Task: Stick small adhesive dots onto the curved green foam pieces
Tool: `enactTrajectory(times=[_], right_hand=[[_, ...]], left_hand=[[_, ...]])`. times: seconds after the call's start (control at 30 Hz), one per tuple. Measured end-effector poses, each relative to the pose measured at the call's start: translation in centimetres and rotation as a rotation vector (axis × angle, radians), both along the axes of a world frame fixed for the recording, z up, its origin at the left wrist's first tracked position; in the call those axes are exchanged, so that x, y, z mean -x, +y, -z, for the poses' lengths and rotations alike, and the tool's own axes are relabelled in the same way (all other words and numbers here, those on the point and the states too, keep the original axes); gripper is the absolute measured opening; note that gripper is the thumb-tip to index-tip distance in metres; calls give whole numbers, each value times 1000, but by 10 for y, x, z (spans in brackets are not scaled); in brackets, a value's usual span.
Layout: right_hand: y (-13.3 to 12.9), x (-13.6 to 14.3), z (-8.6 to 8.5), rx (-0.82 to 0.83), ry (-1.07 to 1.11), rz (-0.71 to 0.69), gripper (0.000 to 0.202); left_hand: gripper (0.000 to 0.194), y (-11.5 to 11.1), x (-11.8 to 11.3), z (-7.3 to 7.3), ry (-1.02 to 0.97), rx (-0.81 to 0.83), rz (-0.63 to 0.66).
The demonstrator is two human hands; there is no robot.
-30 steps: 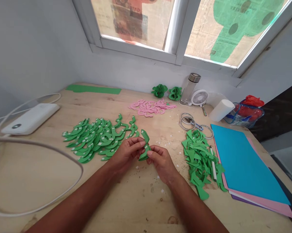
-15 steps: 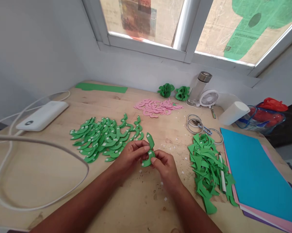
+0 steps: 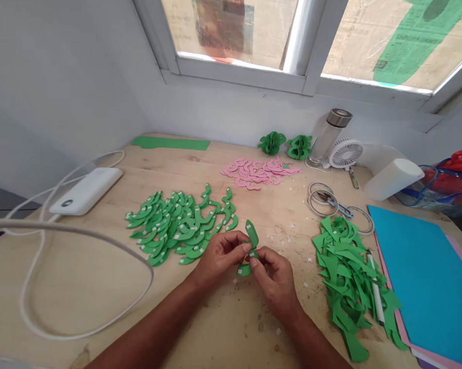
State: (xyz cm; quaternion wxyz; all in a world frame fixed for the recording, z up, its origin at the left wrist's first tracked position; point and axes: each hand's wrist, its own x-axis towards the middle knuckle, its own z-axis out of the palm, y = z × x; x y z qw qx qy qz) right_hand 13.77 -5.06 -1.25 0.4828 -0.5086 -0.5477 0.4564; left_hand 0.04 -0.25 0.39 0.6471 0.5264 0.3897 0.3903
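Wavy grn paper pc (image 3: 252, 233) w/ wht squares (image 3: 249, 226), held approx. upright btwn fingers (image 3: 240, 252), mid partly hidden.

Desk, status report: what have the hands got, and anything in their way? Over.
Left hand, right hand: both pinching curved green paper. White squares showing, middle partly hidden. Green pile beside left hand, seemingly not in the way.

Prob. a home craft corner: wooden tbl. (image 3: 100, 266) w/ green paper cutouts (image 3: 183, 230) at 8 o'clock, scraps (image 3: 344, 269) + blue cardstock (image 3: 423, 261) at 4, papered-over window (image 3: 231, 31) at 12.
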Motion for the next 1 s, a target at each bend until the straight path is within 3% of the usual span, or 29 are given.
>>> enactTrajectory(times=[0.3, 0.53, 0.7, 1.0], right_hand=[[-2, 1, 10, -72, -117, 29, 26], [-4, -2, 9, -170, -213, 54, 23], [-4, -9, 9, -245, -316, 122, 22], [-3, -3, 3, -195, -194, 155, 22]], left_hand=[[21, 1, 0, -3, -1, -31, -2], [18, -1, 0, -4, 10, -79, 19], [15, -6, -3, 0, 14, -207, -17], [12, -5, -2, 3, 1, -350, -71]])
